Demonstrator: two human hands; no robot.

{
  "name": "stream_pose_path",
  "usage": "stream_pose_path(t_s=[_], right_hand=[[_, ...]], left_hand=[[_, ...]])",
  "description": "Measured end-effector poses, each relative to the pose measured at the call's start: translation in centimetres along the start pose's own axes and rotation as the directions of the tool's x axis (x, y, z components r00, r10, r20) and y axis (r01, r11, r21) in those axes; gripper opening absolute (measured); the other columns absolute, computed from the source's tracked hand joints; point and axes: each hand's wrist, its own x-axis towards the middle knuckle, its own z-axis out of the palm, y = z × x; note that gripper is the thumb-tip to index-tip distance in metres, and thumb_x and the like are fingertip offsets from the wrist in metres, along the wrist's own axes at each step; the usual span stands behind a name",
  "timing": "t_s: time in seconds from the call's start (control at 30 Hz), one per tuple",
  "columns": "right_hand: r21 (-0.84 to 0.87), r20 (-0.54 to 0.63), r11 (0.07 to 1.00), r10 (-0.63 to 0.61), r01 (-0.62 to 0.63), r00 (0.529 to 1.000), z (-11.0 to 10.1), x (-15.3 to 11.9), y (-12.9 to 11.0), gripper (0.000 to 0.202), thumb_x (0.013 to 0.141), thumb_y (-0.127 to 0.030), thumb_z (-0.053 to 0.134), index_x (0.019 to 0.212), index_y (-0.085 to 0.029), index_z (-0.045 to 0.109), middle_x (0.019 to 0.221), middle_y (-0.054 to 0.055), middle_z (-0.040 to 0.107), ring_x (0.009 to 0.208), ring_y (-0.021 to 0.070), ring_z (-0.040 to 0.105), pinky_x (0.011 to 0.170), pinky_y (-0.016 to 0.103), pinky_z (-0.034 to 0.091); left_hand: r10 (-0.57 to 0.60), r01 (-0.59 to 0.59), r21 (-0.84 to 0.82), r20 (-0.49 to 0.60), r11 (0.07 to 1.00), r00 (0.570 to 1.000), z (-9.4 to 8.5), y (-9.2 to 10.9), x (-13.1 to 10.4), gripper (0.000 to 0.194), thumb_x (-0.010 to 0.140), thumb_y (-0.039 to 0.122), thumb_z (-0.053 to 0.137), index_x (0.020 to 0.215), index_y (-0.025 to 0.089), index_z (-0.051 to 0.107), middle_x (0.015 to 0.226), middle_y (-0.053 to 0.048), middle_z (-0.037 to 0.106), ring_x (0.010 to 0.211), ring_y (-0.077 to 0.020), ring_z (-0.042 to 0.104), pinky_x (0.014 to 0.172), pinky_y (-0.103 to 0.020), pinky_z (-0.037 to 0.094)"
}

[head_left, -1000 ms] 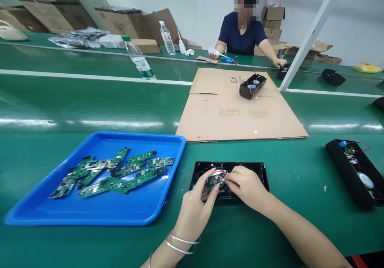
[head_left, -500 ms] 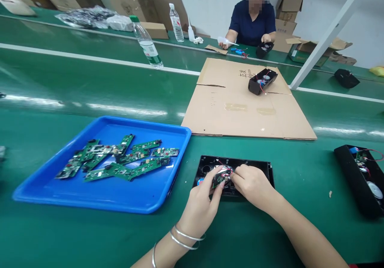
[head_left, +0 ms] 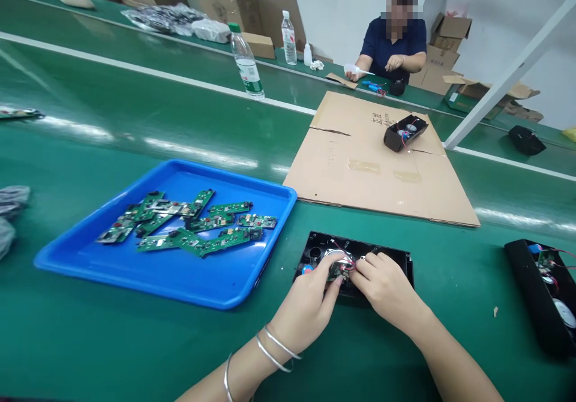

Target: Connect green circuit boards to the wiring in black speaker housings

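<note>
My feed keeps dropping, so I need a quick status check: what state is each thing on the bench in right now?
left hand: fingers pinching the small circuit board.
right hand: fingers at the board's red wires.
black housing: open, lying flat under both hands.
blue tray: loaded with loose green boards.
second housing: open, speaker and wires showing.
housing on cardboard: open, untouched.
water bottle: upright, capped.
</note>
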Motion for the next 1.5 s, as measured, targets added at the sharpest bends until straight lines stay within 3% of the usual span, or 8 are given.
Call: stream_pose_path(t_s=[0.23, 0.37, 0.53, 0.73, 0.87, 1.17, 1.37, 1.5], right_hand=[[0.186, -0.114, 0.963, 0.218, -0.194, 0.969, 1.0, -0.1, -0.1, 0.03, 0.093, -0.024, 0.037, 0.075, -0.013, 0.058, 0.065, 0.004, 0.055, 0.059, 0.0149, 0.047, 0.052, 0.027, 0.037], [0.365, -0.024, 0.898, 0.275, -0.247, 0.961, 0.5, -0.2, 0.1, 0.027, 0.094, -0.028, 0.033, 0.098, -0.014, 0.056, 0.085, 0.008, 0.059, 0.075, 0.016, 0.055, 0.062, 0.026, 0.047], [0.455, 0.028, 0.841, 0.314, -0.292, 0.949, 0.3, 0.0, 0.0, 0.023, 0.093, -0.022, 0.036, 0.089, -0.017, 0.058, 0.084, 0.007, 0.06, 0.075, 0.0168, 0.056, 0.064, 0.029, 0.048], [0.402, 0.276, 0.752, 0.445, -0.523, 0.852, 0.9, -0.3, 0.0, 0.028, 0.088, -0.027, 0.046, 0.116, -0.02, 0.048, 0.094, 0.008, 0.064, 0.08, 0.0192, 0.062, 0.066, 0.03, 0.05], [0.409, 0.331, 0.72, 0.455, -0.56, 0.826, 0.7, -0.3, -0.1, 0.027, 0.089, -0.014, 0.036, 0.109, -0.02, 0.053, 0.09, 0.006, 0.066, 0.077, 0.0168, 0.063, 0.065, 0.027, 0.048], [0.799, 0.335, 0.182, 0.657, -0.573, 0.675, 0.8, -0.2, 0.9, 0.011, 0.081, -0.023, 0.05, 0.085, -0.018, 0.06, 0.068, 0.0, 0.062, 0.052, 0.0116, 0.057, 0.05, 0.023, 0.048], [0.704, -0.002, 0.626, 0.474, -0.336, 0.88, 0.4, -0.2, 0.0, 0.019, 0.088, -0.02, 0.046, 0.082, -0.018, 0.064, 0.079, 0.005, 0.065, 0.073, 0.0144, 0.059, 0.066, 0.027, 0.05], [0.463, -0.108, 0.842, 0.362, -0.276, 0.926, 1.1, -0.3, -0.7, 0.027, 0.091, -0.019, 0.04, 0.08, -0.015, 0.065, 0.074, 0.006, 0.062, 0.069, 0.0143, 0.055, 0.059, 0.024, 0.047]], left_hand=[[0.12, -0.122, 0.063, 0.032, 0.991, 0.992, -0.2, 0.0, 0.1, 0.032, 0.084, 0.01, 0.035, 0.11, 0.019, 0.05, 0.098, -0.008, 0.069, 0.087, -0.0209, 0.066, 0.073, -0.032, 0.053], [0.17, -0.171, 0.032, 0.032, 0.985, 0.985, -0.4, -0.3, 0.0, 0.03, 0.084, 0.011, 0.034, 0.107, 0.019, 0.052, 0.098, -0.007, 0.069, 0.087, -0.0201, 0.066, 0.074, -0.032, 0.052], [0.173, -0.173, -0.003, -0.002, 0.985, 0.985, -0.5, -0.1, -0.1, 0.031, 0.084, 0.012, 0.035, 0.108, 0.021, 0.053, 0.096, -0.006, 0.07, 0.086, -0.0189, 0.067, 0.072, -0.029, 0.052], [0.062, -0.061, 0.013, -0.045, 0.998, 0.997, -0.8, 0.2, -0.5, 0.026, 0.081, 0.017, 0.044, 0.104, 0.024, 0.053, 0.081, -0.001, 0.072, 0.068, -0.0182, 0.069, 0.062, -0.027, 0.054], [0.018, -0.016, 0.023, -0.111, 1.0, 0.994, -0.7, 0.1, -0.7, 0.016, 0.079, 0.022, 0.047, 0.093, 0.024, 0.052, 0.065, 0.003, 0.068, 0.053, -0.0161, 0.065, 0.05, -0.024, 0.051], [-0.123, 0.116, -0.054, -0.164, 0.992, 0.979, 0.2, -0.1, -0.7, 0.02, 0.082, 0.03, 0.047, 0.099, 0.022, 0.051, 0.079, -0.003, 0.071, 0.064, -0.018, 0.069, 0.055, -0.026, 0.055], [-0.208, 0.185, -0.167, -0.134, 0.969, 0.969, 0.1, -0.2, -0.4, 0.028, 0.082, 0.032, 0.049, 0.107, 0.022, 0.051, 0.096, -0.006, 0.071, 0.082, -0.0207, 0.069, 0.069, -0.031, 0.058], [-0.221, 0.202, -0.197, -0.076, 0.959, 0.972, -0.2, 0.1, -0.4, 0.025, 0.081, 0.029, 0.05, 0.105, 0.021, 0.053, 0.097, -0.005, 0.071, 0.08, -0.0198, 0.069, 0.071, -0.029, 0.058]])
